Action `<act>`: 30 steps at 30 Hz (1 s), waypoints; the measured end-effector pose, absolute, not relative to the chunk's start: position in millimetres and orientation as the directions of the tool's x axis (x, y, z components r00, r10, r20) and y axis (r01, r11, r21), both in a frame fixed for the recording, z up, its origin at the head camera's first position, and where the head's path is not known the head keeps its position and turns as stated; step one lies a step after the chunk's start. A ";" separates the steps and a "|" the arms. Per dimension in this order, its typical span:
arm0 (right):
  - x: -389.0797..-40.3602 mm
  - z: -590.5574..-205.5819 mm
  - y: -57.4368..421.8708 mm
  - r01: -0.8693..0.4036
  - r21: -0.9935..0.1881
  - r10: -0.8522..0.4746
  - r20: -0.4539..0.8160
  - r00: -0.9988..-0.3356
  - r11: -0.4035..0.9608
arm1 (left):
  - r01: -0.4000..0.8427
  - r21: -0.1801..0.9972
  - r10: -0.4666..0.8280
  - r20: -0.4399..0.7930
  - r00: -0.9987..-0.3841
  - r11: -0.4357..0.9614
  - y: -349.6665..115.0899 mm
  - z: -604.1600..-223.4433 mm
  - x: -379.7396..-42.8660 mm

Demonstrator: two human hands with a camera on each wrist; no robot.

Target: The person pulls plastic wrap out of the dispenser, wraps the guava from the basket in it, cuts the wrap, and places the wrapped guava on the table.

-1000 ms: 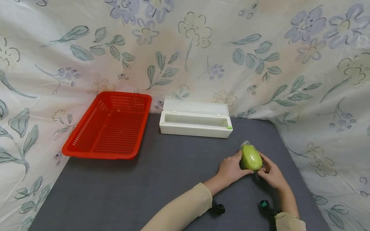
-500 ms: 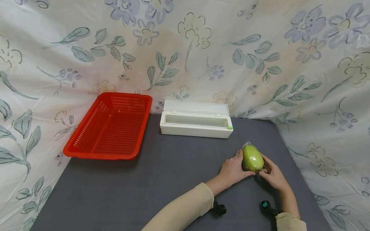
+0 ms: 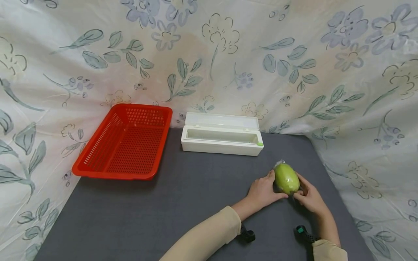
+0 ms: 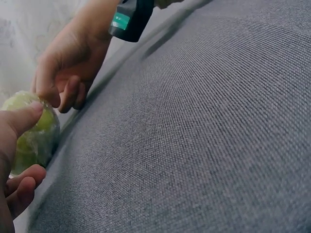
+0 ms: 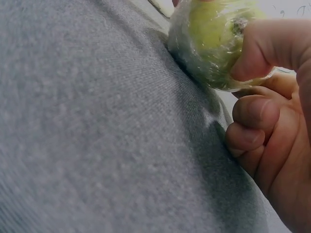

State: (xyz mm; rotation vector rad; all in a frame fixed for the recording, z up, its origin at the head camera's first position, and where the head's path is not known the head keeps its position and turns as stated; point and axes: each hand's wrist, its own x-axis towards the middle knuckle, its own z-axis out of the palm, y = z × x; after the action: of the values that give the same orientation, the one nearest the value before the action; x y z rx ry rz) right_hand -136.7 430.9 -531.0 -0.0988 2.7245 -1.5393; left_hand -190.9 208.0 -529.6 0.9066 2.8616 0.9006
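Observation:
A yellow-green oval fruit [image 3: 286, 177] wrapped in clear cling film is at the right side of the table, between both hands. My left hand [image 3: 261, 192] grips it from the left, its thumb near the lower end and its fingers along the far side. From the right, my right hand [image 3: 311, 200] holds it, with the thumb pressing the film. In the right wrist view, that thumb [image 5: 272, 46] lies beside a dark spot on the wrapped fruit [image 5: 209, 31], and other fingers curl underneath. The left wrist view shows the film [image 4: 41, 141] wrinkled around the fruit.
A white cling film box [image 3: 222, 148] with its lid raised and a small green slider [image 3: 260, 144] stands at the back of the grey table [image 3: 183, 210]. To its left is a red plastic basket [image 3: 130, 174]. A floral curtain [image 3: 228, 72] hangs behind and at the sides.
The fruit has turned slightly between the hands and shifted a little to the right. Both hands stay around it, and the box and basket remain in place.

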 end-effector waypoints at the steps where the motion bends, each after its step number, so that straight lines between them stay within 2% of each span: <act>1: -136.4 -530.9 431.6 -0.050 -0.856 -0.060 0.022 -0.998 0.514 | 0.530 0.523 0.532 0.164 -0.831 0.667 207.9 -530.1 -190.7; 7: -131.3 -532.5 437.8 -0.064 -0.871 -0.059 0.041 -0.997 0.488 | 0.519 0.532 0.533 0.143 -0.834 0.669 206.5 -532.0 -190.5; 12: -125.0 -535.3 439.1 -0.198 -0.917 -0.072 0.184 -0.980 0.346 | 0.494 0.558 0.541 0.094 -0.836 0.667 200.1 -533.5 -192.1; 15: -123.7 -534.1 433.4 -0.250 -0.926 0.013 0.264 -0.964 0.283 | 0.492 0.563 0.548 0.080 -0.832 0.664 192.4 -534.5 -193.7; 17: -123.6 -531.3 427.0 -0.243 -0.930 0.130 0.287 -0.949 0.276 | 0.492 0.563 0.554 0.071 -0.830 0.664 185.7 -534.0 -194.8; 20: -125.7 -524.3 415.3 -0.191 -0.937 0.327 0.286 -0.901 0.293 | 0.491 0.561 0.558 0.060 -0.827 0.667 174.6 -531.3 -197.3; 23: -129.9 -517.2 404.6 -0.178 -0.936 0.452 0.306 -0.838 0.304 | 0.495 0.554 0.559 0.062 -0.827 0.670 162.7 -527.7 -200.4; 26: -134.2 -511.3 396.4 -0.265 -0.905 0.490 0.405 -0.771 0.331 | 0.503 0.544 0.558 0.076 -0.826 0.671 150.8 -525.3 -204.5; 30: -138.1 -499.7 381.3 -0.431 -0.832 0.473 0.553 -0.686 0.348 | 0.505 0.543 0.554 0.086 -0.828 0.671 132.8 -522.7 -208.5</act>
State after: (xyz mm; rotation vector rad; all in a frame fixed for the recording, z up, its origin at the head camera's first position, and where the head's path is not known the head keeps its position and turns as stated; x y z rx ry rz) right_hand -138.1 381.3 -499.7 0.0620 3.0988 -2.4583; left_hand -208.5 132.8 -522.7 0.8866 2.7922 0.8685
